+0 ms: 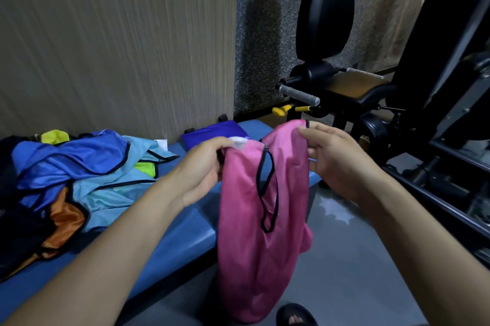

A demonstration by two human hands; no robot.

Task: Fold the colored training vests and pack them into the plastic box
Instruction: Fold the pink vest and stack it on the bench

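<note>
Both hands are up in front of the camera, holding a pink vest (249, 219) by its top edge. The left hand (204, 169) pinches the left shoulder, thumb and fingers closed on the fabric right beside a small white tag (237, 142). The right hand (336, 158) pinches the right shoulder, fingers curled round the cloth. The two hands are near each other but apart, with the vest bunched between them.

The vest hangs down freely, its lower end past the front edge of the blue padded counter (164, 241) and above the grey floor (352, 267). Black trim (267, 193) runs along the neck and arm openings, forming a loop down the front.

On the counter's left part lies a loose pile of unfolded vests (79, 180): a dark blue one (66, 158) on top, a light blue one (116, 193) under and beside it, an orange one (65, 222) at the near edge, bits of yellow-green (54, 136) showing at the back and in the middle. Something dark sits at the far left; can't tell what.

A folded dark blue piece (212, 134) lies flat at the far end of the counter, against the wall panel (119, 42).

Black gym machine (397, 81) with grey handles stands on the right. A sandalled foot (295, 315) shows at the bottom edge.
</note>
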